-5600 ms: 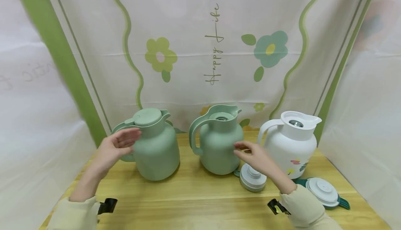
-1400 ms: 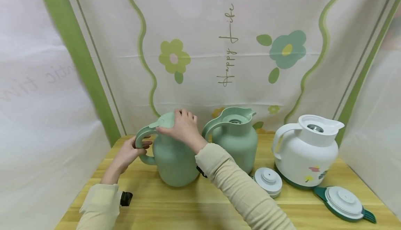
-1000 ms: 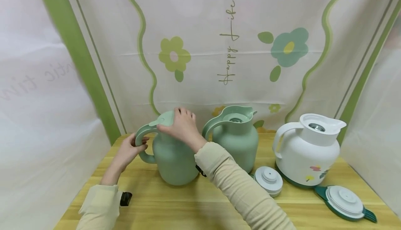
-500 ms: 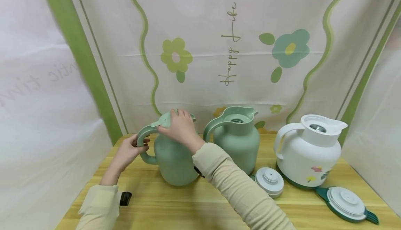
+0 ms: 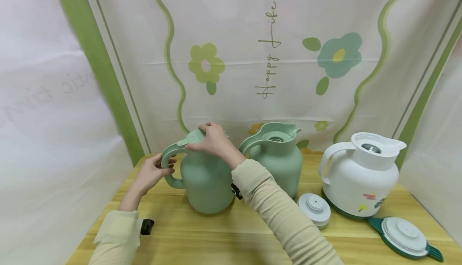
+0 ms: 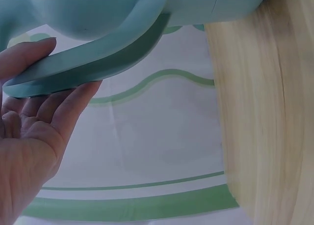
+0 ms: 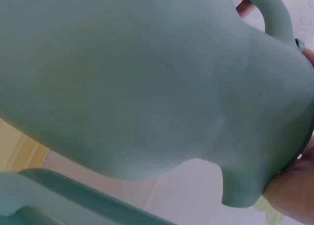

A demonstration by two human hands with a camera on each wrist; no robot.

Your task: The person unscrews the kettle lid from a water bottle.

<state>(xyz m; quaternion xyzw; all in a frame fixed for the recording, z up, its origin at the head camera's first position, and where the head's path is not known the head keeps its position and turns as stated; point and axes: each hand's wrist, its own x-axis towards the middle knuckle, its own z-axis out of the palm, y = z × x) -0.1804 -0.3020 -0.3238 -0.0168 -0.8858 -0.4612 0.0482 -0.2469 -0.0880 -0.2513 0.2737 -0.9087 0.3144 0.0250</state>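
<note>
A sage-green thermos jug [image 5: 207,185] stands upright on the wooden table at the left. My left hand [image 5: 148,172] holds its handle [image 5: 175,183], fingers on one side and thumb on the other, as the left wrist view shows on the handle [image 6: 93,55]. Over the jug's top, my right hand [image 5: 214,140] grips the green lid [image 5: 195,136], which it partly covers. In the right wrist view the jug's body [image 7: 147,77] fills most of the picture, with part of my right hand [image 7: 294,190] at the neck beside the spout [image 7: 240,185].
A second green jug [image 5: 278,168], lidless, stands close on the right. Farther right is a lidless white jug [image 5: 361,181]. A pale lid [image 5: 315,209] and a white-and-green lid [image 5: 406,235] lie before them on the table [image 5: 202,241]. A printed curtain [image 5: 234,96] hangs behind.
Earliest, both hands hovered apart, the right one by the middle jug. Since then the left has taken the left jug's handle and the right its lid. Over the last second the right-hand fingers shift slightly.
</note>
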